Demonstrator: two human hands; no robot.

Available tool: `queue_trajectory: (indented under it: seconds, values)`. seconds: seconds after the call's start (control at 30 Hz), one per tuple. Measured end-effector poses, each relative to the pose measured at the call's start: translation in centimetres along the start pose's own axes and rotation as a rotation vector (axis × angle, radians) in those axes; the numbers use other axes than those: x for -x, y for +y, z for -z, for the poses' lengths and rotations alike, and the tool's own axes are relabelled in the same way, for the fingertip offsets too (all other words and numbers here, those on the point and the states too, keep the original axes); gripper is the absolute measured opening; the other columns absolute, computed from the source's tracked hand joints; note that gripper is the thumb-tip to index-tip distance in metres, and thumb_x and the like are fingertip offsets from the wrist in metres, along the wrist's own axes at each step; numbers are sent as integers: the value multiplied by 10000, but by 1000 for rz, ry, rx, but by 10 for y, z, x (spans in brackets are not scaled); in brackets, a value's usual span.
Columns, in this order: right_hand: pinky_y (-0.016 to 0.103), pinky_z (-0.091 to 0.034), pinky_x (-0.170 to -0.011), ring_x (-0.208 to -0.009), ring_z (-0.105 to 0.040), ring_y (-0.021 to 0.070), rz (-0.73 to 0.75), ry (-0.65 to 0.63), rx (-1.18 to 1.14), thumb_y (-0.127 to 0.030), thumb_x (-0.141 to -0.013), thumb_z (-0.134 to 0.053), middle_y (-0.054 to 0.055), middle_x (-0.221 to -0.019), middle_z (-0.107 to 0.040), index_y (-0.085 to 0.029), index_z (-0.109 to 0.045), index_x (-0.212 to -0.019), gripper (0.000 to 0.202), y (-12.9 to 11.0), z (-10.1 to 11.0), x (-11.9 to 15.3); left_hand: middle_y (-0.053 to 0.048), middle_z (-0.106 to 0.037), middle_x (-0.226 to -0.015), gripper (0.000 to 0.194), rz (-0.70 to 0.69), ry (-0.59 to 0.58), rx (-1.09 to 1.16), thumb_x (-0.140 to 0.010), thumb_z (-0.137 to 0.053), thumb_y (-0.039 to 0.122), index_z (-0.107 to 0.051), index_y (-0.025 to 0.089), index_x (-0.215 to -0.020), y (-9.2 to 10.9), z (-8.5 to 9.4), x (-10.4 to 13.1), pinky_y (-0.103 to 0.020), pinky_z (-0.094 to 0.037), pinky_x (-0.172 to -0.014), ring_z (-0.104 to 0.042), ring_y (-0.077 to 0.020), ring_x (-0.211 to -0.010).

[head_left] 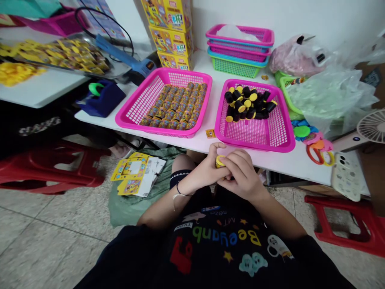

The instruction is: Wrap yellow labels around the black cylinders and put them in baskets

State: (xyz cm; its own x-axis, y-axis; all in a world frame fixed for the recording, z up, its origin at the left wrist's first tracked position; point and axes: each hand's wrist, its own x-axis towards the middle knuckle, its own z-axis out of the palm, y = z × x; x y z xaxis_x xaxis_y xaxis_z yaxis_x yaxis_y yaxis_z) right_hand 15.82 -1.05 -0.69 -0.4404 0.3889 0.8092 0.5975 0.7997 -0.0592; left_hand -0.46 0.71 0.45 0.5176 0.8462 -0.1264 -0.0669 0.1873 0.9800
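Note:
Close to my body, just off the table's front edge, both my hands are together around a small yellow-lidded canister (220, 161). My left hand (206, 170) is closed around its left side with the index finger crooked. The fingers of my right hand (242, 174) press on it from the right, hiding its lower part. Beyond my hands, a pink basket (255, 140) holds a heap of black canisters (247, 102) with yellow lids. In another pink basket (129, 116), canisters with printed labels (177, 106) stand in rows. A small yellow sticker (210, 133) lies between the baskets.
Yellow printed boxes (171, 40) and stacked baskets (240, 50) stand at the back. To the left are a tape dispenser (102, 98) and a blue heat gun (129, 60). A phone (345, 176) and a fan (373, 124) are at right; flat cartons (135, 174) lie on a stool.

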Motion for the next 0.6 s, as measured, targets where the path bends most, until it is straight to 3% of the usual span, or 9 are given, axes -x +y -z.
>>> queue_trajectory:
  seconds: [0.1,0.3,0.47,0.6]
  values:
    - [503,-644,-992,-1047,-700,269,52,15,25,-137,-897,-701,123,-1046,-731,-111,-592,-1330,447,2,2,0,148,-490,-696,597,-101,53,-110,-733,-652,175,-294,232,-1207,2,1,2,-175,-401,-524,-530,-66,-532]
    - [491,-679,-936,-1107,-708,262,128,40,-86,-220,-950,-681,97,-1094,-750,-165,-613,-1331,391,1,3,-1,159,-421,-671,518,-115,-304,6,-790,-646,163,-288,259,-1153,4,15,5,-122,-303,-465,-374,-31,-491]
    - [467,-651,-989,-1074,-705,240,161,31,-81,-250,-992,-638,89,-1042,-757,-137,-640,-1254,286,-1,6,-3,93,-481,-838,591,-179,-401,-46,-769,-682,129,-306,273,-1202,4,22,3,-145,-408,-514,-482,-48,-602]
    - [418,-615,-1045,-1118,-711,230,161,-23,-116,-268,-1002,-629,58,-1079,-755,-221,-642,-1265,267,-3,11,-3,-10,-534,-1114,622,-256,-438,-99,-717,-741,150,-382,279,-1208,8,23,1,-221,-546,-692,-630,-139,-948]
